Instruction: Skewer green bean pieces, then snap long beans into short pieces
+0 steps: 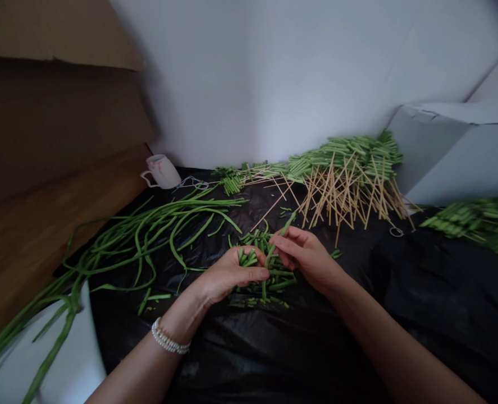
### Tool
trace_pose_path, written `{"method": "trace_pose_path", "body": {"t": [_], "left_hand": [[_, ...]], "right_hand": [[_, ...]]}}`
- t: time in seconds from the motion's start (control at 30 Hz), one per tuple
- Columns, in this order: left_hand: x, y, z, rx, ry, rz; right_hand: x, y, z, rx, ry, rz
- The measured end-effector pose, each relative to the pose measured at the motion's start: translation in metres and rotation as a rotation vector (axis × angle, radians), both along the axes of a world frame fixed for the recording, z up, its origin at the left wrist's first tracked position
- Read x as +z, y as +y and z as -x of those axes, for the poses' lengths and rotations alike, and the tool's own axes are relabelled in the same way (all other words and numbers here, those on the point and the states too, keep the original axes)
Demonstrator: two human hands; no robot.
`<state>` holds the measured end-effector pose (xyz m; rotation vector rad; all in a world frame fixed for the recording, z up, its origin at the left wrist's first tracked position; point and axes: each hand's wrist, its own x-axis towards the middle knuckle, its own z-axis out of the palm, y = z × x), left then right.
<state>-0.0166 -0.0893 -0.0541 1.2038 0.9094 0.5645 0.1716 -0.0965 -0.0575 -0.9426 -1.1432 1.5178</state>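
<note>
Several cut green bean pieces [247,258] lie bunched in my left hand [232,272], whose fingers curl round them, thumb on top. My right hand [301,255] pinches one longer green bean piece [283,229] between thumb and fingertips; its lower end reaches the left hand's thumb. Beneath both hands a loose heap of cut bean pieces [280,279] rests on a black plastic sheet [249,348]. Long uncut beans [147,224] sprawl across the sheet to the left. The left hand's fingertips are partly hidden.
Skewered bean pieces [350,151] are stacked at the back, their wooden sticks [337,193] pointing forward. More skewered beans [480,219] lie at right, near a white box [455,146]. A white mug [163,171] stands back left. A white container [63,348] is at lower left.
</note>
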Motion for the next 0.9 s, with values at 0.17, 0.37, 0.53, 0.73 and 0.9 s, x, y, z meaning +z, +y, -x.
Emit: {"method": "trace_pose_path", "body": {"t": [0.17,0.37,0.53,0.73,0.9], "left_hand": [[-0.003,0.0,-0.001,0.038,0.003,-0.024],[-0.003,0.003,-0.002,0.2,-0.203,0.001],[-0.001,0.002,-0.006,0.279,-0.549,0.147],[0.009,0.006,0.006,0.25,-0.847,0.405],[0.014,0.013,0.017,0.249,-0.856,0.403]], "right_hand": [[0.0,0.002,-0.002,-0.045,-0.004,-0.021],[-0.002,0.002,-0.003,-0.02,0.024,-0.036],[-0.003,-0.001,0.002,0.033,0.064,-0.062],[0.002,-0.002,-0.001,0.071,0.158,-0.014],[0.004,0.0,-0.007,0.029,0.216,0.008]]}}
